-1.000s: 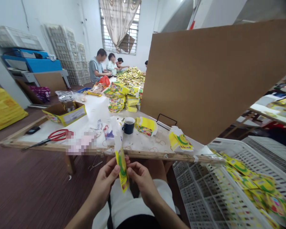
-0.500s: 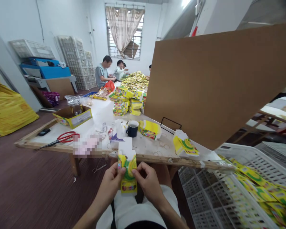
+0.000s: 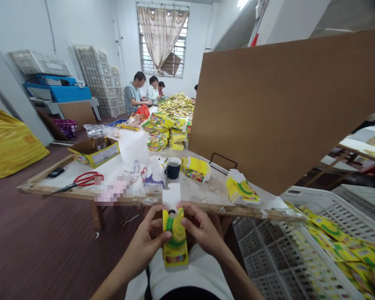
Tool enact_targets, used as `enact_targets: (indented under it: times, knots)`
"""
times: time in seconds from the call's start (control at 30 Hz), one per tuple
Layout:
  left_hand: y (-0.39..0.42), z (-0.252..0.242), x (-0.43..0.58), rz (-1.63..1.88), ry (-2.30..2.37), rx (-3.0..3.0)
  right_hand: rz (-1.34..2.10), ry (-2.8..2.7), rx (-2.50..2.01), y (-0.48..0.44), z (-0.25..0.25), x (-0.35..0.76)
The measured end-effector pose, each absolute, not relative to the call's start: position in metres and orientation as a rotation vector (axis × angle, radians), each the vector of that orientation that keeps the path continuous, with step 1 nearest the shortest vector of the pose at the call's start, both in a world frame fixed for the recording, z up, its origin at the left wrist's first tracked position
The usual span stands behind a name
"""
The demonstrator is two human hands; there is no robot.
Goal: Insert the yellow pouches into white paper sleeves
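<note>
Both hands hold a small yellow-and-green carton (image 3: pixel 175 241) upright over my lap, its white top flap standing open. My left hand (image 3: pixel 150 241) grips the carton's left side with the thumb across its front. My right hand (image 3: pixel 201 228) pinches the upper right edge near the flap. The carton sits just below the front edge of the long wooden-framed table (image 3: pixel 206 207).
On the table lie red-handled scissors (image 3: pixel 78 181), a dark mug (image 3: pixel 173 168), an open cardboard box (image 3: pixel 93 151), and stacks of yellow cartons (image 3: pixel 164 131). A large brown board (image 3: pixel 287 104) leans at right. A white crate (image 3: pixel 303 250) holds flat yellow cartons. Several people sit at the far end.
The carton turned from edge-on to face-on, was opened out squarer and now tilts slightly right. Both hands shifted a little to the right with it.
</note>
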State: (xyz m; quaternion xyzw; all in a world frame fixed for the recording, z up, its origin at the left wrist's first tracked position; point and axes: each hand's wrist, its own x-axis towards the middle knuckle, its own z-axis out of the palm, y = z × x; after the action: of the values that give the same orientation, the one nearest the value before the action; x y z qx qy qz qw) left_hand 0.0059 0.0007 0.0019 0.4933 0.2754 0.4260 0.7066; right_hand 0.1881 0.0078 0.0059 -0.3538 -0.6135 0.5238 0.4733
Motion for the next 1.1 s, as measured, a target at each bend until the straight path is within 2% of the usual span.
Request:
enact_targets:
  times: [0.13, 0.33, 0.47, 0.67, 1.1]
  knots:
    - [-0.002, -0.001, 0.008, 0.867, 0.535, 1.072, 1.23, -1.575, -0.949, 0.009, 0.008, 0.192]
    - [-0.001, -0.001, 0.012, 0.972, 0.604, 1.059, 1.134, -1.425, -0.896, 0.014, 0.01, 0.181]
    - [0.006, -0.004, 0.007, 0.985, 0.677, 1.15, 0.942, -1.593, -0.933, 0.021, 0.014, 0.19]
    - [0.008, -0.005, 0.006, 1.021, 0.794, 1.22, 1.355, -1.571, -1.007, 0.023, 0.012, 0.19]
    - [0.014, -0.008, 0.006, 0.95, 0.731, 1.094, 1.138, -1.529, -1.109, 0.031, -0.007, 0.18]
